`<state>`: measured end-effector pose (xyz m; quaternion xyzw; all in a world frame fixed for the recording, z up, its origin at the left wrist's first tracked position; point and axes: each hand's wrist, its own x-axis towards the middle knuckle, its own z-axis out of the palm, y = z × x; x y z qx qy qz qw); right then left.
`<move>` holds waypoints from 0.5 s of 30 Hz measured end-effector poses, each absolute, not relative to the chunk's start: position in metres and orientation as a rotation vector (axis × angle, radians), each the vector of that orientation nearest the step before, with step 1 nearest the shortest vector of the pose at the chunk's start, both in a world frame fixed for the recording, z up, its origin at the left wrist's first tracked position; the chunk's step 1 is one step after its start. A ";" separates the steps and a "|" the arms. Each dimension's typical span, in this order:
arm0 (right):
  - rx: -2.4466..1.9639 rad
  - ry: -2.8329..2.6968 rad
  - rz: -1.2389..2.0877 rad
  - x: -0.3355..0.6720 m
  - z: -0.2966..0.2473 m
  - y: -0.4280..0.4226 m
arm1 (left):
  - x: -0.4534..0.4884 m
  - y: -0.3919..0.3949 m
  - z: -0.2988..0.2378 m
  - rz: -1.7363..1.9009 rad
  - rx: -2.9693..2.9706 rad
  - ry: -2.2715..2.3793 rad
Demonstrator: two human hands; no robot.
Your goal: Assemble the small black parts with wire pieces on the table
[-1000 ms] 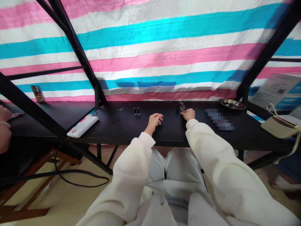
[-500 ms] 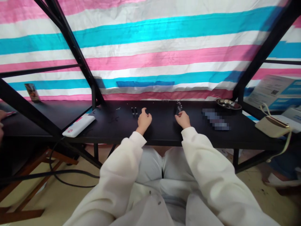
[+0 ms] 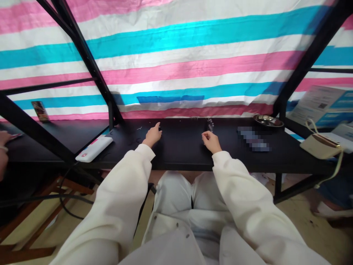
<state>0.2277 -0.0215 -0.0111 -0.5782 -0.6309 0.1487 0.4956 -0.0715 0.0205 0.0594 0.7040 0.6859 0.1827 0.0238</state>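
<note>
My left hand (image 3: 153, 135) reaches over the black tabletop with the index finger stretched forward and the thumb bent close to it. Something small and dark shows between these two fingertips, too small to make out. The hand covers the spot of the two short black cylinders. My right hand (image 3: 211, 141) rests at the table with thumb and fingertips pinched together. Whatever is in that pinch is hidden. Just beyond its fingers lies a cluster of small pale grey pieces (image 3: 211, 124), with a dark patch beside it.
A white power bank (image 3: 94, 149) with a cable lies at the left. To the right are a round metal dish (image 3: 268, 120), a blurred-out item (image 3: 253, 139) and a cream bag (image 3: 321, 145). Black frame posts (image 3: 91, 66) flank the table. Another person's hand (image 3: 4, 139) shows far left.
My left hand has moved left, onto the place where the two black cylinders lay. My right hand has shifted slightly left and its fingertips stay together.
</note>
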 end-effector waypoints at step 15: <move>-1.076 -1.402 0.878 0.212 0.001 -0.025 | 0.013 0.002 0.039 1.331 1.578 1.081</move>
